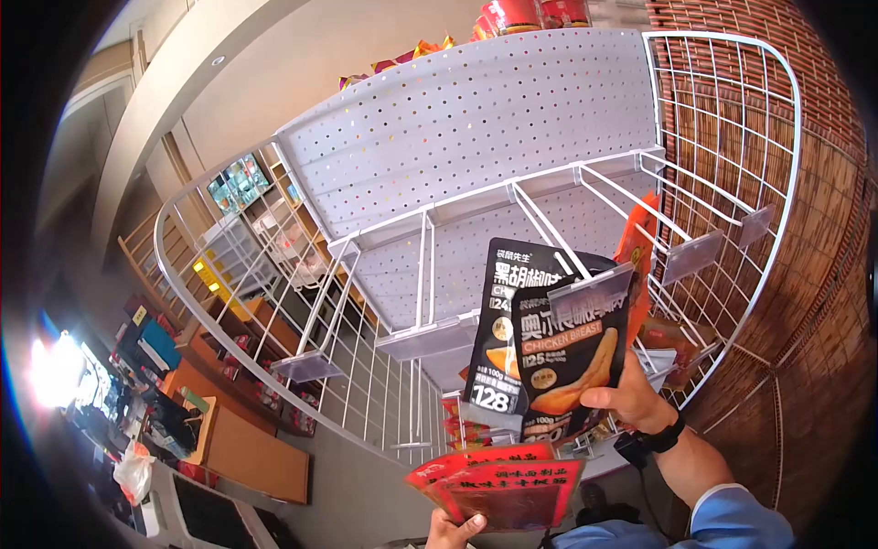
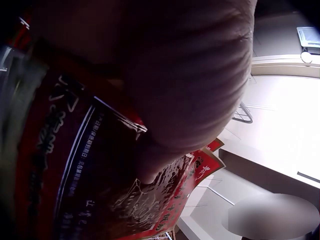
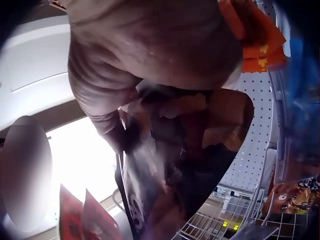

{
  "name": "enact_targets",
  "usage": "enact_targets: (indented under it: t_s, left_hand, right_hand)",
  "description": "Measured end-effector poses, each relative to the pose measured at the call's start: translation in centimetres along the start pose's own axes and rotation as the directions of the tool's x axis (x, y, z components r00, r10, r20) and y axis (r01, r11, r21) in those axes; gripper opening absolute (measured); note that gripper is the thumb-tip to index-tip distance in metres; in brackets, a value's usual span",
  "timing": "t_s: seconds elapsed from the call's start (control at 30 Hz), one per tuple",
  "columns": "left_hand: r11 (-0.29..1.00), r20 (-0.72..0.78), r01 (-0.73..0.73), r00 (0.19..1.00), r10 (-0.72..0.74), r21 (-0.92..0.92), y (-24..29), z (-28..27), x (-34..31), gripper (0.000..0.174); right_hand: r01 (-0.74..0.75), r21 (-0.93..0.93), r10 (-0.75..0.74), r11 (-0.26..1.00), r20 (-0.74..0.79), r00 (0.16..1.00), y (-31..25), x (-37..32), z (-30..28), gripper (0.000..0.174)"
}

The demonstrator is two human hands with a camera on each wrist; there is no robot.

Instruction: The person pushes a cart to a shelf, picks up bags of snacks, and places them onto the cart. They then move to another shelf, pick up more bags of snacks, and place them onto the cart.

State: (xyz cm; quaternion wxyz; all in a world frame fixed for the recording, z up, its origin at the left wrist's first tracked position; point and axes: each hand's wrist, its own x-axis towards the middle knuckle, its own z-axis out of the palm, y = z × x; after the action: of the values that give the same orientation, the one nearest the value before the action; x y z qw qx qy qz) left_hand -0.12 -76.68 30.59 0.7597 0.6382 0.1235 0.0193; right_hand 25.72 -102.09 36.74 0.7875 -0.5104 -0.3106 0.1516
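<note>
In the head view, the right grip [image 1: 643,400] is clamped on the front black chicken breast pouch [image 1: 574,352], with the thumb on its face and most of the pouch up and left of the grip. Another black pouch [image 1: 497,261] peeks out behind it, farther left of that grip. A clear label holder [image 1: 593,285] sits in front of the pouch's top, above the grip. I can't tell if the pouch hangs on a hook. If it got pulled hard, the top might catch on that holder and bend or rip. An orange packet [image 1: 639,242] is above the same grip and could get bumped. The left grip [image 1: 451,531] pinches red packets [image 1: 512,494], which stick up just above it. In the left wrist view, the thumb lies across the red packets and their edges don't line up, so a loose pinch could let one slide out and drop. In the right wrist view, the fingers bend around the black pouch, which hangs below that grip. Squeezing too hard could crumple it.
</note>
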Motion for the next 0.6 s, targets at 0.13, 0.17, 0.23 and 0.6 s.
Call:
enact_targets:
  t_s: [0.13, 0.17, 0.23, 0.6]
  left_hand:
    - [0.994, -0.053, -0.054, 0.997, 0.049, -0.091, -1.2, -0.2, 0.1, 0.055]
    - [0.988, -0.049, -0.077, 0.996, 0.071, -0.134, -1.8, -0.5, 0.1, 0.057]
    - [0.978, -0.073, -0.092, 0.994, 0.080, -0.189, -4.1, -1.6, 0.1, 0.060]
    - [0.887, -0.068, -0.175, 0.985, 0.161, -0.428, -2.8, -0.2, 2.2, 0.069]
  right_hand:
    - [0.015, 0.074, -0.015, 0.997, -0.011, 1.000, -1.5, -2.0, 0.5, 0.077]
    - [-0.009, 0.118, 0.011, 0.993, -0.013, 1.000, -1.7, -2.4, 0.2, 0.078]
    - [-0.048, 0.096, 0.049, 0.994, -0.007, 0.999, -2.9, -3.7, 0.0, 0.086]
    - [-0.065, -0.038, 0.066, 0.997, 0.031, 0.997, -4.9, -5.6, -1.3, 0.092]
